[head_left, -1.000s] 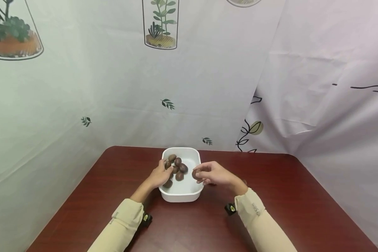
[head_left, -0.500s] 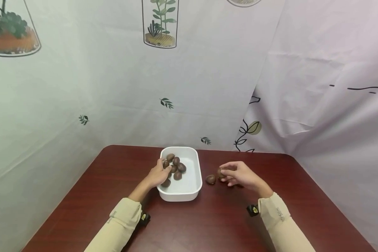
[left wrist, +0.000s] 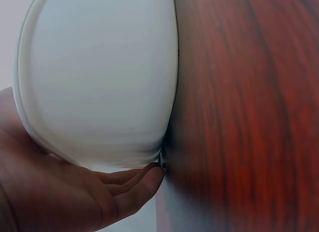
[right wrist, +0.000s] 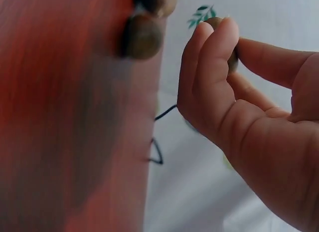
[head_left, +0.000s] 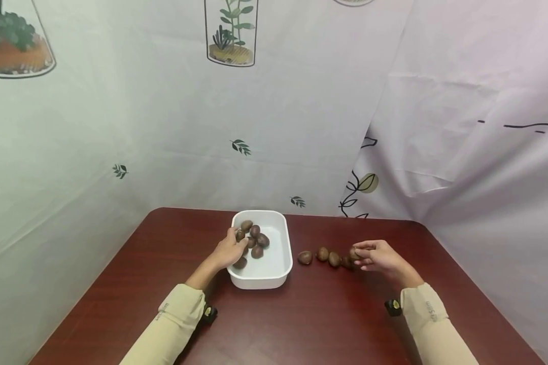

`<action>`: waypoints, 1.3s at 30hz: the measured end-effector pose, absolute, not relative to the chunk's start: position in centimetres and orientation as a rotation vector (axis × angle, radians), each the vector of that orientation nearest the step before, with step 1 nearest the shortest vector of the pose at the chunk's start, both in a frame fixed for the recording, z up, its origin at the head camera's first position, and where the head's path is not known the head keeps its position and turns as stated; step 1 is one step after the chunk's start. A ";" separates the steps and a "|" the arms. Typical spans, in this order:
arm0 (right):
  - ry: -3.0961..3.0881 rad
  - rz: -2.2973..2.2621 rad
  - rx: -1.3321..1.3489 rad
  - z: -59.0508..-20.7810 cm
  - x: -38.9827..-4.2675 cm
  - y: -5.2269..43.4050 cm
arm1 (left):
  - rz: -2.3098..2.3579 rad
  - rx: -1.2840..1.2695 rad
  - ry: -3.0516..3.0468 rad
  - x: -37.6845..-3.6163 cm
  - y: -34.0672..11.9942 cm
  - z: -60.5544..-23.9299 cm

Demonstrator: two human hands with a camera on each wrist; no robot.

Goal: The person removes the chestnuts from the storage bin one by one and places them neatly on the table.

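Observation:
A white bowl point(head_left: 261, 282) on the dark red table point(head_left: 301, 324) holds several brown nuts point(head_left: 257, 240). My left hand point(head_left: 232, 249) grips the bowl's left rim, thumb over the edge; in the left wrist view its fingers point(left wrist: 134, 184) lie against the bowl's wall point(left wrist: 99, 67). To the right of the bowl a row of several nuts point(head_left: 322, 254) lies on the table. My right hand point(head_left: 363, 254) is at the row's right end and pinches one nut point(head_left: 353, 253) between thumb and fingertips; the right wrist view shows this nut point(right wrist: 233, 61) in the pinch.
Printed white curtains point(head_left: 274, 126) close off the back and both sides of the table. Another nut point(right wrist: 142, 40) lies on the table just past my right fingers. Bare tabletop lies in front of the bowl and on the left.
My right hand has carried a nut from the bowl's rim rightward along the table to the far end of the row. More nuts now show there. The left hand stays on the bowl.

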State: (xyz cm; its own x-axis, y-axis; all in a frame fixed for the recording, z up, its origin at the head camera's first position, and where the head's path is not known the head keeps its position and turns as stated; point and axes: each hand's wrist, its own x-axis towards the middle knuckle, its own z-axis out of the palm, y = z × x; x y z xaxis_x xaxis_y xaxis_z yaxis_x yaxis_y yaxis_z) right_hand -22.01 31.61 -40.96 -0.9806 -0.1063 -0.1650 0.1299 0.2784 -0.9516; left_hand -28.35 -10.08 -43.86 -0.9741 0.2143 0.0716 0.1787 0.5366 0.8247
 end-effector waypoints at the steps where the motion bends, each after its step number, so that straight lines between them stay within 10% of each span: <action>1: 2.352 -1.767 0.037 -41.1 -22.0 31.9 | 1.452 0.348 2.722 -28.4 -10.1 -43.9; 39: 2.499 -1.669 0.176 -43.3 -22.5 33.6 | 1.452 0.353 2.720 -28.7 -10.0 -44.0</action>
